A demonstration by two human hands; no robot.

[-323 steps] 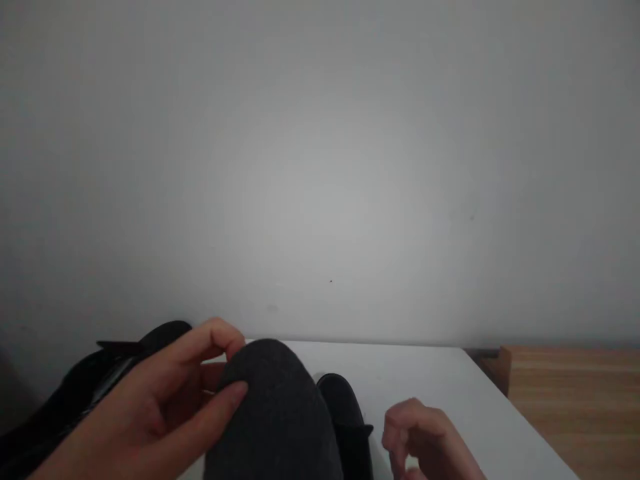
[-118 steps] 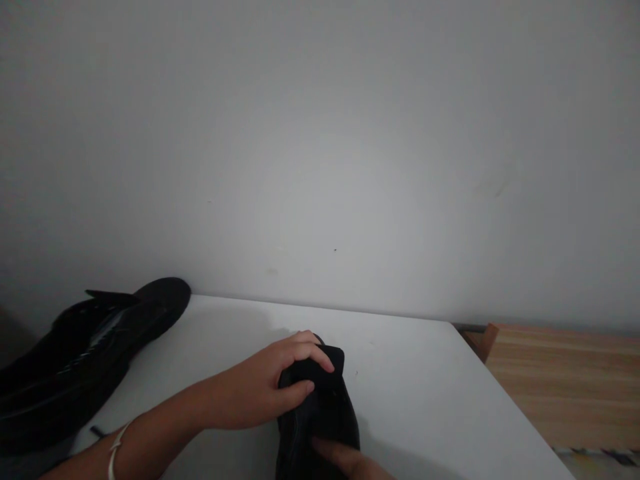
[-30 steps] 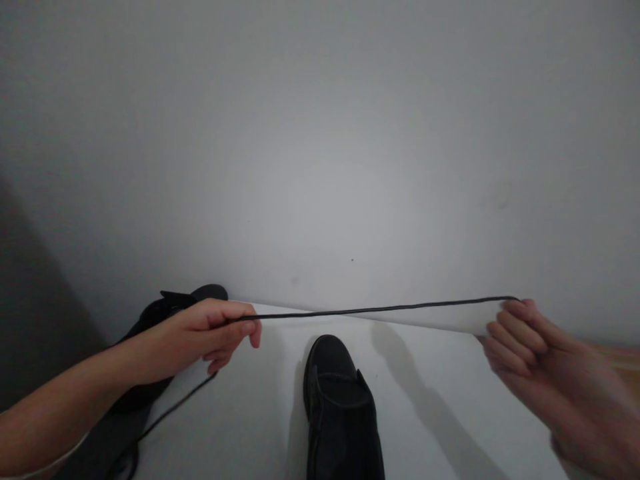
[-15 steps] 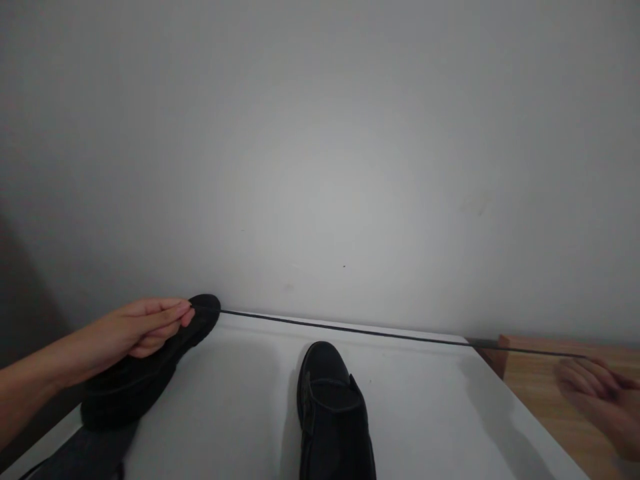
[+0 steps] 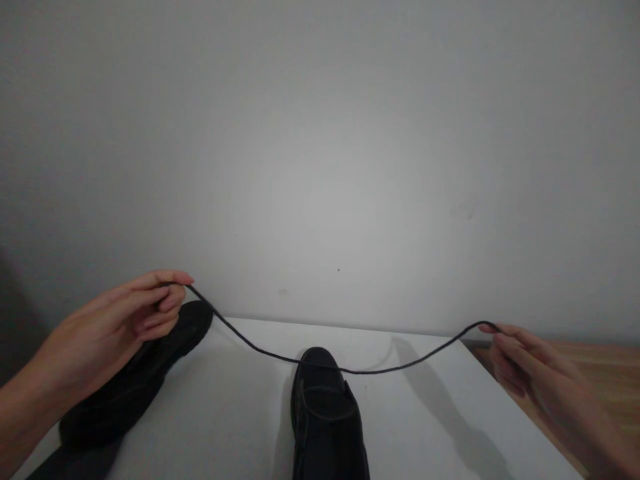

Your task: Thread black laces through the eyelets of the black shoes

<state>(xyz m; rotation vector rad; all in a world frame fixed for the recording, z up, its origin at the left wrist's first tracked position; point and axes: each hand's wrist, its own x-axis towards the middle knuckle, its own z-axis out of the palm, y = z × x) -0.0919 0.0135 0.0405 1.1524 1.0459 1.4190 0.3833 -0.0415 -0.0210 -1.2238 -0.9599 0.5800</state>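
A thin black shoelace hangs in a slack curve between my two hands. My left hand pinches one end of it between thumb and fingers, over a black shoe at the left. On the right, my right hand grips the other end near the corner of the white tabletop. The lace's sagging middle passes in front of the toe of a second black shoe, which points toward the wall. Whether lace and shoe touch, I cannot tell.
A plain grey-white wall rises behind the white tabletop's far edge. Beyond the right edge lies a light wood-grained surface, lower than or beside it. Dark grey cloth shows below the left shoe.
The lace was stretched nearly straight and now sags. My right hand has come inward to the left, and my left hand has risen slightly. Both still hold the lace.
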